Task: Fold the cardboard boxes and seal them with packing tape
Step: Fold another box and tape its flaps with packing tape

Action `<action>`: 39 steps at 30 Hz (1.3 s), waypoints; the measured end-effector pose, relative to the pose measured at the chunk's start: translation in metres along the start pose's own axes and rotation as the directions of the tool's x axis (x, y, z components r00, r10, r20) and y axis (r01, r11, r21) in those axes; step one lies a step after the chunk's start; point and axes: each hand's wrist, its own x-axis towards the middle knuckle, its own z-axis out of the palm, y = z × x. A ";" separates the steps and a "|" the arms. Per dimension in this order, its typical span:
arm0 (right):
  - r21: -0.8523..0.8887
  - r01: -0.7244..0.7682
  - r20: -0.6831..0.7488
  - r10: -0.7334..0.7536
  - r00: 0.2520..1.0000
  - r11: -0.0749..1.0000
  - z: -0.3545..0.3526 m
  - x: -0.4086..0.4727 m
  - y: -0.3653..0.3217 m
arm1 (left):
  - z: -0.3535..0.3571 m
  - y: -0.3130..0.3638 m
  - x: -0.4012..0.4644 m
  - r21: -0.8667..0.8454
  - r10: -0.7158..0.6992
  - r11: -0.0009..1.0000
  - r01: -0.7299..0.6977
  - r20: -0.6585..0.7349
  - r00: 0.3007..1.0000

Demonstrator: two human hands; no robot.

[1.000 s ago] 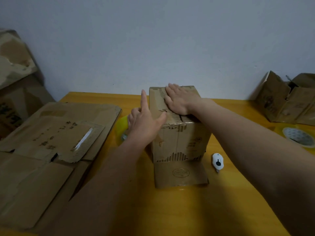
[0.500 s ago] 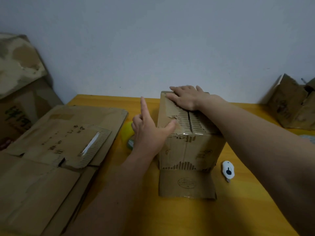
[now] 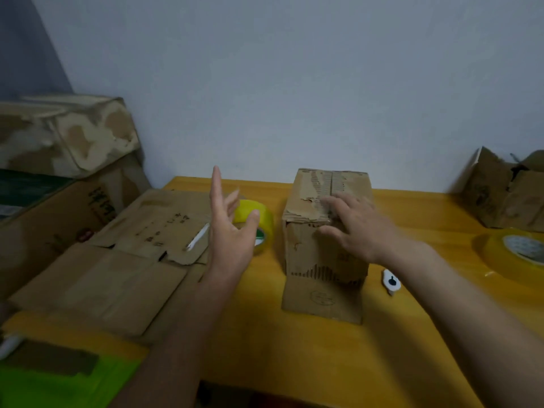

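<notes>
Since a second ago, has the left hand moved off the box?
Yes. The left hand has come away from the box to its left, now open in front of the tape roll.

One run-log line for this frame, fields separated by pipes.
step: box top pressed shut | left hand: open, lifted near tape roll | right hand: open, fingers on upright box | cutter: on table

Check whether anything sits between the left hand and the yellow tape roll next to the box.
Nothing visible does. The left hand is open, fingers spread, right in front of the yellow tape roll, which stands on the table left of the box. The flattened cardboard lies further left, out of the path.
</notes>
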 end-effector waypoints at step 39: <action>0.447 0.092 -0.400 0.106 0.910 0.890 0.000 -0.105 -0.040 | 0.021 0.013 -0.064 0.245 0.094 0.960 -0.138 0.185 0.978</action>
